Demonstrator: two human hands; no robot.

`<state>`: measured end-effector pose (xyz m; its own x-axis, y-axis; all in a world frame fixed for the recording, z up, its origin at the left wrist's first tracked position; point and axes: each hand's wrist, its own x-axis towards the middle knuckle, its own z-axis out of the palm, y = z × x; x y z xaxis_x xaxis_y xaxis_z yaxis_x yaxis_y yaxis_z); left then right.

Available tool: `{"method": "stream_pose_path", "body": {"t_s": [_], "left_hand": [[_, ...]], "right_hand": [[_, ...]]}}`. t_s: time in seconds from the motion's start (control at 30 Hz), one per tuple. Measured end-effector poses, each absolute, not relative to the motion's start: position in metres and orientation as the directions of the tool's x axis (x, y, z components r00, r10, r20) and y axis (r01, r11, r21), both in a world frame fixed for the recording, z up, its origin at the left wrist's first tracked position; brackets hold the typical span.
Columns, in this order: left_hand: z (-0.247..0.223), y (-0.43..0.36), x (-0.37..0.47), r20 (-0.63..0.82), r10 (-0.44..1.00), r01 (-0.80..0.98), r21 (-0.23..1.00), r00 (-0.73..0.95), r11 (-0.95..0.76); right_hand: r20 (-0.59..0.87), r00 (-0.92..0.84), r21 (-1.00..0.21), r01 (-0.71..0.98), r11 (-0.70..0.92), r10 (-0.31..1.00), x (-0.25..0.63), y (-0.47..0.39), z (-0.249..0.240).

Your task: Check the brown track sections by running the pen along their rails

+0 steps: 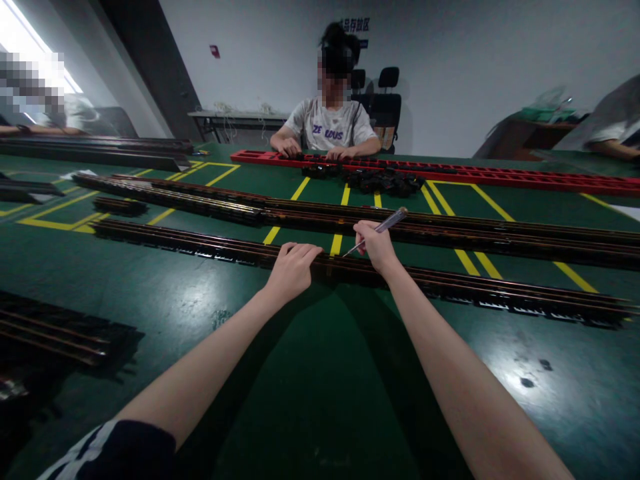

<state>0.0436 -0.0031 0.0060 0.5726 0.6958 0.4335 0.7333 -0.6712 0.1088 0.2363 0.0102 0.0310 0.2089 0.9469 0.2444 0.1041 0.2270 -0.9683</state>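
A long black rail (475, 285) with thin copper-coloured strips along it lies across the green table in front of me. My left hand (294, 269) is closed over the rail left of its middle, fingers on the far side and partly hidden. In my right hand (375, 245) is a screwdriver (393, 219) with a greyish handle, gripped like a pen. Its thin shaft slants down to the left, and the tip meets the rail just right of my left hand. Whether it sits in a screw is too small to tell.
Behind lie more copper-striped rails (450, 235) and a short black piece (120, 207). Another bundle (60, 333) is at the left front. Across the table (190, 373), a person (330, 123) handles black parts (383, 181) beside a red slotted rail (500, 175). More people sit at both sides.
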Motion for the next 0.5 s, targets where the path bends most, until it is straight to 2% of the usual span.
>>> {"method": "stream_pose_path", "body": {"t_s": [0.5], "left_hand": [[0.0068,-0.0038,0.0444,0.427,0.706,0.740,0.118,0.565,-0.663]], "right_hand": [[0.246,0.222,-0.968,0.112,0.226,0.944,0.2350,0.0090,0.0321]]}}
